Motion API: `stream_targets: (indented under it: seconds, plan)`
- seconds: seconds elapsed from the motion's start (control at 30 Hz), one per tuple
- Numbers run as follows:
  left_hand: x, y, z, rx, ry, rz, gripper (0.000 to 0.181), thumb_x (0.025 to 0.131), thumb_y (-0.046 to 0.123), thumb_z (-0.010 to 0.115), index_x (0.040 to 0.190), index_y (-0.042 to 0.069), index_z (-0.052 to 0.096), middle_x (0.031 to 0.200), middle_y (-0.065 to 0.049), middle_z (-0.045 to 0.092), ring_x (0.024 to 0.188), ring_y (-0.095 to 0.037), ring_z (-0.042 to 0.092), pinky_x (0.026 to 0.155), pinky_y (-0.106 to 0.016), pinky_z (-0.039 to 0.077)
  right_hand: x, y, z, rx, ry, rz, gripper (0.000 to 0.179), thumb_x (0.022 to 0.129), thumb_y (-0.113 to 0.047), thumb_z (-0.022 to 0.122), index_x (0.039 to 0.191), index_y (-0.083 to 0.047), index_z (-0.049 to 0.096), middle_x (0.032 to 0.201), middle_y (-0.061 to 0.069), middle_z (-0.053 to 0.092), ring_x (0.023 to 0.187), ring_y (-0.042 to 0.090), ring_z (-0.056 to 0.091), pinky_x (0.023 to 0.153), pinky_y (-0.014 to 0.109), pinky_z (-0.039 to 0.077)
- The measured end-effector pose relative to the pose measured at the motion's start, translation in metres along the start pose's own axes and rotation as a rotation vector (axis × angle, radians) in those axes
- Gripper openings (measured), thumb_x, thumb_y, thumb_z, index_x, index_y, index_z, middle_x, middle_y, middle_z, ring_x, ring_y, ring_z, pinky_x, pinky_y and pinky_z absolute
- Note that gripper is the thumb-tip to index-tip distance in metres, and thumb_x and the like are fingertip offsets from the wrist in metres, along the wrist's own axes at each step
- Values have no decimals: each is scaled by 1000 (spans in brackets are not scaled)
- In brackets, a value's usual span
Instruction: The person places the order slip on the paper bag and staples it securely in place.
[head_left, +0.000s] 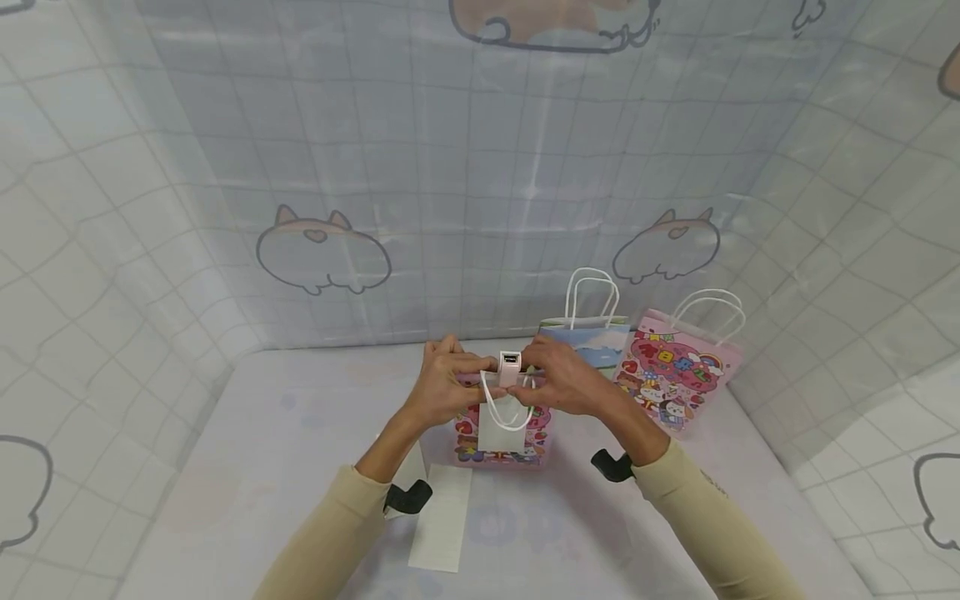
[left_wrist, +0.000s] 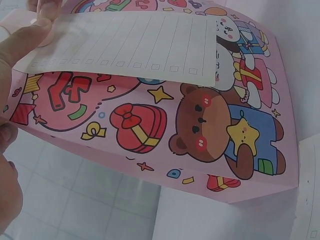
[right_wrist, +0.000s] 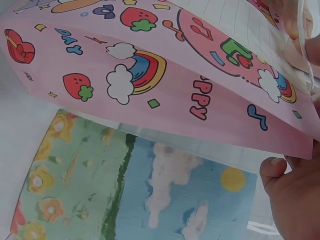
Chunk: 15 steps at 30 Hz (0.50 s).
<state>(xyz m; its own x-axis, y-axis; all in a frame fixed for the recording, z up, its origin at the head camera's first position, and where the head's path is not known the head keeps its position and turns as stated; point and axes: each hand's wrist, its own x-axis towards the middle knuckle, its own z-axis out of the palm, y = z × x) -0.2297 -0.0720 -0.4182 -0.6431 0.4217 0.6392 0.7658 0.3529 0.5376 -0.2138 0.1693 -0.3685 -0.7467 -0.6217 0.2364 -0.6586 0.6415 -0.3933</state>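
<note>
A pink cartoon gift bag (head_left: 465,450) stands upright in the middle, with a lined paper strip (left_wrist: 130,47) lying against its front. At the bag's top edge sits a small pink block-shaped device (head_left: 510,367) with a dark slot; its exact kind cannot be told. My left hand (head_left: 446,383) pinches the device from the left, thumb in front near the paper's top. From the other side my right hand (head_left: 566,375) pinches it with thumb and forefinger. A white cord handle (head_left: 504,427) droops over the paper. The fingers partly hide the bag's rim.
Two more paper bags stand at the back right: a blue landscape bag (head_left: 600,346) and a pink cartoon bag (head_left: 671,375). Front left of the middle bag lies a paper strip (head_left: 441,521), with another paper (head_left: 408,471) partly beneath the left wrist. A patterned curtain (head_left: 465,208) rises behind.
</note>
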Motion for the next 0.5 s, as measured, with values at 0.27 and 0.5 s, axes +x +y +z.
stream_targets:
  seconds: [0.27,0.5]
  plan:
    - [1,2,0,-13,-12,-31,35,70,33,93,102,22,82,83,13,75,75,-10,33,79,-41,18,1,-2,-2,-15,4,12,24,87,-42,72,92,-18,70,86,-10,60,81,9,50,68,28,47]
    - [-2,9,-5,32,-78,-128,48,71,38,92,114,21,78,93,11,74,79,-11,35,83,-42,20,-1,-3,-1,12,3,38,30,86,-49,73,94,-21,69,83,-11,58,78,10,48,65,29,45]
